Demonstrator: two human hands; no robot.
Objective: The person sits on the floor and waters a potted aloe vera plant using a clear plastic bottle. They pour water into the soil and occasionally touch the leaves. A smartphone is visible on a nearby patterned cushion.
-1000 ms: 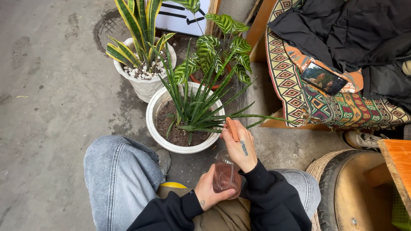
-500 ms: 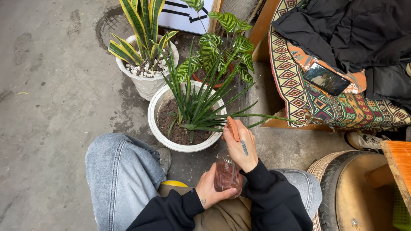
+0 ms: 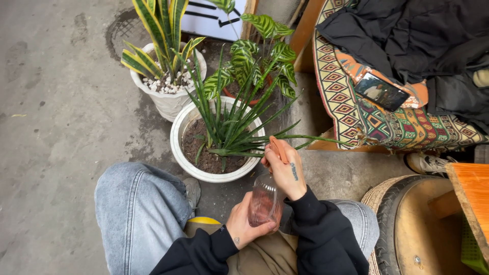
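I crouch over a white pot [image 3: 178, 147] of dark soil with a spiky green plant [image 3: 229, 127]. My left hand [image 3: 243, 226] grips the lower body of a clear, reddish-tinted spray bottle [image 3: 265, 201]. My right hand [image 3: 285, 168] is wrapped around the bottle's orange spray head [image 3: 277, 147], which points at the spiky leaves just above the pot's near rim. Both arms wear black sleeves.
A yellow-edged snake plant in a white pot [image 3: 165, 99] with white pebbles stands behind. A striped-leaf plant [image 3: 260, 56] sits beside it. A patterned cushion bench [image 3: 356, 112] holds a phone [image 3: 381, 91] and black jacket [image 3: 407, 35]. A tyre stool [image 3: 407, 224] is at right.
The view has shifted slightly; both hands and the bottle stay at the pot's rim, with the right hand holding the spray head as before.
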